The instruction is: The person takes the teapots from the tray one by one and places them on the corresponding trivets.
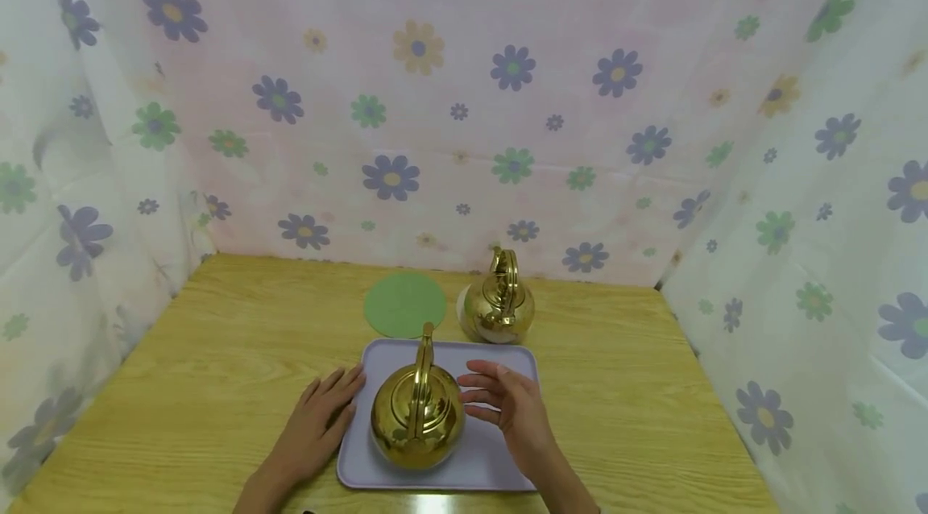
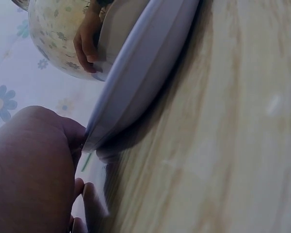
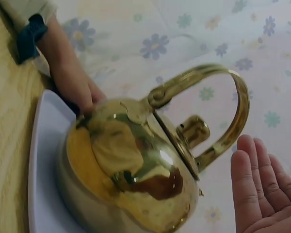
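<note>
A shiny gold kettle [image 1: 406, 437] with an arched handle stands upright on a lilac tray [image 1: 500, 458], left of the tray's middle. My left hand [image 1: 315, 421] lies at the tray's left edge, its fingertips right at the rim; in the left wrist view the thumb side of this hand [image 2: 34, 165] meets the rim. Beside the kettle's right side, over the tray, my right hand [image 1: 515, 413] is held with fingers extended and nothing in them. The right wrist view shows its fingers [image 3: 250, 184] apart from the kettle handle [image 3: 240, 97].
Behind the tray, a second gold kettle [image 1: 500, 312] stands on the table, with a pale round edge showing at its left. A flat green round mat [image 1: 404, 304] lies to its left. The wood-grain table [image 1: 623, 401] is enclosed by flowered cloth [image 1: 464, 79] at the back and sides.
</note>
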Demonstrator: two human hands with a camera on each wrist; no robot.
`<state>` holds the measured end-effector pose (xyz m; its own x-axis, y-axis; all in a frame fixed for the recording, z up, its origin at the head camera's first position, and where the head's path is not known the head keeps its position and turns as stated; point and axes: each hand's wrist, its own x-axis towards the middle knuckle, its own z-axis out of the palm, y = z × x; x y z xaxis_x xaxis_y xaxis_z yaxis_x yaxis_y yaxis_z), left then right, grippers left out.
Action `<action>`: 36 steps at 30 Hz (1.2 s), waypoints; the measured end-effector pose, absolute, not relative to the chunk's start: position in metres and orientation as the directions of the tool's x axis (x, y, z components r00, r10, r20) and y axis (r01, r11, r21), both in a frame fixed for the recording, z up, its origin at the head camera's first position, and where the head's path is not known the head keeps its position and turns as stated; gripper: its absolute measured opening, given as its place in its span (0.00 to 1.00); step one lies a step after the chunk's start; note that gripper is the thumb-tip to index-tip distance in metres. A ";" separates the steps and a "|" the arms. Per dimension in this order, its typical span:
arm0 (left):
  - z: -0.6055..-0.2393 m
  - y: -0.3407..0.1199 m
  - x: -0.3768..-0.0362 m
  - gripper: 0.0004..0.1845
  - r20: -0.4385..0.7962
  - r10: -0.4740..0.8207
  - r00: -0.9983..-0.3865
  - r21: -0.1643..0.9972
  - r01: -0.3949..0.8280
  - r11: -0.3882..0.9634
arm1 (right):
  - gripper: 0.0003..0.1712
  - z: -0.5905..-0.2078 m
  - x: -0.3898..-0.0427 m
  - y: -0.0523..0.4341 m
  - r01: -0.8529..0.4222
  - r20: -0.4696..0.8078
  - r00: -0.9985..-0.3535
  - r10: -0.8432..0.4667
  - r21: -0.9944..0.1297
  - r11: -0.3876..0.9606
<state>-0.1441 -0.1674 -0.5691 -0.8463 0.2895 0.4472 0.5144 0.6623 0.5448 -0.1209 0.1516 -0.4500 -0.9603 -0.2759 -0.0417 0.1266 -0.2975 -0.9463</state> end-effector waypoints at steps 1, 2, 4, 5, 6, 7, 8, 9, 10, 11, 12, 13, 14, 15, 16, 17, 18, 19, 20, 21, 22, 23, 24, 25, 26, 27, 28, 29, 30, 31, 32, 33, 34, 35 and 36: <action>-0.569 -0.167 -0.145 0.23 0.447 0.290 -0.847 0.546 0.514 0.661 | 0.27 -0.449 -0.120 0.151 0.141 -0.047 -0.953 -0.299 -0.943 -0.301; -0.568 -0.167 -0.145 0.23 0.447 0.290 -0.846 0.546 0.515 0.661 | 0.27 -0.449 -0.120 0.150 0.152 -0.048 -0.945 -0.324 -0.941 -0.304; -0.568 -0.167 -0.145 0.23 0.447 0.290 -0.846 0.546 0.515 0.660 | 0.30 -0.448 -0.118 0.148 0.171 -0.045 -0.926 -0.374 -0.935 -0.310; -0.568 -0.167 -0.145 0.23 0.448 0.290 -0.846 0.545 0.515 0.661 | 0.31 -0.447 -0.118 0.147 0.176 -0.039 -0.916 -0.398 -0.933 -0.314; -0.568 -0.167 -0.144 0.23 0.448 0.289 -0.846 0.545 0.515 0.661 | 0.33 -0.447 -0.117 0.146 0.178 -0.028 -0.907 -0.420 -0.930 -0.321; -0.568 -0.167 -0.144 0.24 0.446 0.289 -0.847 0.546 0.514 0.661 | 0.34 -0.447 -0.116 0.145 0.182 -0.019 -0.897 -0.441 -0.926 -0.331; -0.569 -0.167 -0.144 0.24 0.443 0.290 -0.848 0.547 0.513 0.662 | 0.35 -0.446 -0.116 0.143 0.186 -0.008 -0.889 -0.459 -0.921 -0.343; -0.569 -0.167 -0.143 0.24 0.442 0.290 -0.849 0.549 0.512 0.661 | 0.36 -0.446 -0.115 0.142 0.186 0.004 -0.881 -0.474 -0.916 -0.355; -0.569 -0.167 -0.143 0.24 0.440 0.290 -0.850 0.550 0.510 0.661 | 0.37 -0.446 -0.115 0.141 0.191 0.014 -0.872 -0.489 -0.910 -0.367; -0.569 -0.167 -0.143 0.24 0.438 0.289 -0.851 0.551 0.508 0.662 | 0.37 -0.446 -0.114 0.140 0.198 0.019 -0.864 -0.502 -0.906 -0.375; -0.569 -0.167 -0.143 0.24 0.438 0.289 -0.851 0.551 0.508 0.662 | 0.37 -0.445 -0.114 0.139 0.204 0.022 -0.858 -0.512 -0.903 -0.379; -0.569 -0.167 -0.143 0.24 0.439 0.290 -0.850 0.549 0.509 0.663 | 0.37 -0.445 -0.113 0.138 0.209 0.022 -0.853 -0.521 -0.901 -0.380; -0.569 -0.167 -0.143 0.23 0.440 0.291 -0.850 0.547 0.510 0.664 | 0.37 -0.444 -0.113 0.137 0.214 0.020 -0.849 -0.527 -0.900 -0.379; -0.569 -0.167 -0.143 0.23 0.441 0.291 -0.849 0.546 0.511 0.664 | 0.37 -0.444 -0.113 0.135 0.219 0.016 -0.846 -0.533 -0.901 -0.375; -0.569 -0.167 -0.144 0.23 0.441 0.292 -0.849 0.545 0.512 0.664 | 0.37 -0.443 -0.113 0.134 0.227 0.008 -0.843 -0.537 -0.901 -0.369; -0.568 -0.167 -0.144 0.23 0.442 0.292 -0.848 0.545 0.513 0.664 | 0.38 -0.443 -0.114 0.133 0.229 0.003 -0.842 -0.540 -0.904 -0.362; -0.568 -0.167 -0.144 0.23 0.442 0.293 -0.848 0.545 0.513 0.663 | 0.37 -0.442 -0.114 0.132 0.231 -0.002 -0.842 -0.540 -0.905 -0.358; -0.567 -0.167 -0.144 0.23 0.439 0.293 -0.849 0.546 0.512 0.663 | 0.37 -0.442 -0.114 0.131 0.234 -0.005 -0.841 -0.541 -0.905 -0.356; -0.567 -0.167 -0.145 0.23 0.436 0.294 -0.851 0.547 0.510 0.664 | 0.36 -0.442 -0.114 0.129 0.237 -0.007 -0.840 -0.542 -0.904 -0.356; -0.567 -0.167 -0.145 0.23 0.432 0.294 -0.853 0.549 0.508 0.664 | 0.36 -0.442 -0.114 0.128 0.240 -0.008 -0.839 -0.544 -0.903 -0.356; -0.567 -0.167 -0.145 0.23 0.429 0.294 -0.854 0.550 0.505 0.665 | 0.36 -0.441 -0.113 0.127 0.242 -0.008 -0.838 -0.546 -0.902 -0.358; -0.567 -0.167 -0.145 0.23 0.427 0.294 -0.855 0.550 0.503 0.666 | 0.35 -0.441 -0.113 0.127 0.245 -0.008 -0.836 -0.549 -0.901 -0.359; -0.567 -0.167 -0.144 0.23 0.426 0.293 -0.856 0.550 0.502 0.668 | 0.35 -0.440 -0.113 0.126 0.249 -0.010 -0.835 -0.550 -0.899 -0.361; -0.566 -0.166 -0.144 0.23 0.426 0.293 -0.856 0.548 0.501 0.670 | 0.35 -0.440 -0.113 0.125 0.255 -0.014 -0.833 -0.553 -0.898 -0.360; -0.566 -0.166 -0.144 0.23 0.426 0.292 -0.856 0.548 0.501 0.670 | 0.36 -0.440 -0.113 0.125 0.261 -0.021 -0.832 -0.555 -0.897 -0.357; -0.566 -0.166 -0.144 0.23 0.426 0.291 -0.857 0.547 0.500 0.671 | 0.36 -0.440 -0.113 0.124 0.268 -0.029 -0.831 -0.556 -0.897 -0.353; -0.566 -0.166 -0.144 0.23 0.427 0.291 -0.856 0.547 0.500 0.672 | 0.36 -0.439 -0.113 0.124 0.274 -0.038 -0.830 -0.556 -0.897 -0.347; -0.566 -0.166 -0.144 0.23 0.426 0.291 -0.857 0.547 0.500 0.671 | 0.36 -0.439 -0.113 0.123 0.278 -0.043 -0.829 -0.557 -0.897 -0.345; -0.566 -0.166 -0.144 0.23 0.426 0.291 -0.856 0.548 0.501 0.670 | 0.36 -0.439 -0.113 0.123 0.281 -0.046 -0.828 -0.559 -0.897 -0.341; -0.566 -0.166 -0.144 0.23 0.426 0.292 -0.856 0.547 0.502 0.670 | 0.36 -0.439 -0.113 0.122 0.285 -0.051 -0.824 -0.564 -0.898 -0.335; -0.567 -0.166 -0.145 0.23 0.426 0.293 -0.856 0.548 0.502 0.669 | 0.36 -0.439 -0.114 0.122 0.289 -0.055 -0.821 -0.568 -0.898 -0.330; -0.567 -0.166 -0.145 0.23 0.427 0.293 -0.856 0.548 0.502 0.669 | 0.36 -0.440 -0.114 0.121 0.288 -0.053 -0.818 -0.573 -0.900 -0.328; -0.567 -0.167 -0.145 0.23 0.428 0.292 -0.855 0.548 0.503 0.668 | 0.36 -0.440 -0.115 0.120 0.289 -0.052 -0.815 -0.577 -0.900 -0.327; -0.568 -0.167 -0.144 0.23 0.431 0.291 -0.854 0.549 0.504 0.667 | 0.36 -0.441 -0.115 0.119 0.287 -0.046 -0.812 -0.581 -0.899 -0.330; -0.568 -0.167 -0.144 0.23 0.436 0.290 -0.852 0.547 0.507 0.666 | 0.36 -0.442 -0.115 0.118 0.284 -0.040 -0.810 -0.585 -0.899 -0.332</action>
<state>-0.1438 -0.1669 -0.5684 -0.8520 0.2895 0.4361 0.5065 0.6663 0.5473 -0.1149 0.1181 -0.4416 -0.8099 -0.5853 -0.0395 0.2841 -0.3324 -0.8993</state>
